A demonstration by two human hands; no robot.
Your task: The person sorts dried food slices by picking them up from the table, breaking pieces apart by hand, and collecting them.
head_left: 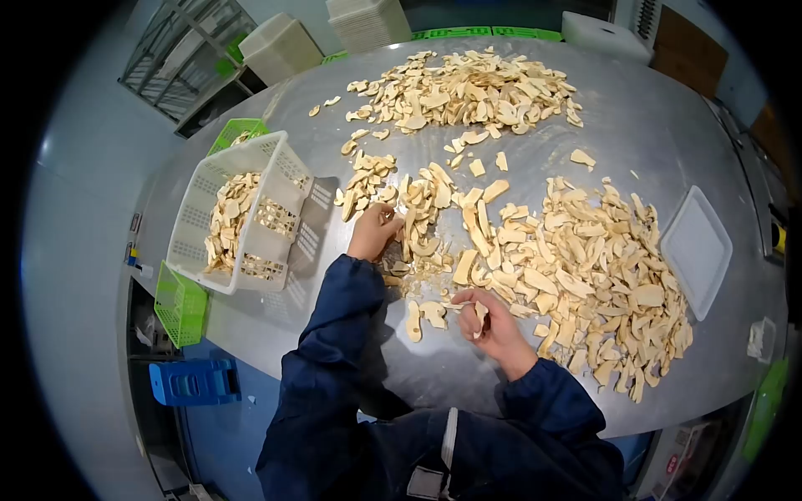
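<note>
Shiny grey metal covers the counter (685, 142), where a white, perforated plastic basket (284, 184) holds flat, pale cream slices (230, 217). Just right of this basket, a small heap of similar slices (368, 179) lies near the bare left hand (376, 234), whose fingers bend among the pieces; whether they grip one I cannot tell. Farther right of the basket, the bare right hand (493, 330) has its fingers closed on a thin cream slice (480, 316). Well right of the basket are a broad spread of slices (601, 284) and, beside that, a shallow white plastic tray (697, 250). One bright green plastic basket (180, 305) sits just in front of the white basket.
</note>
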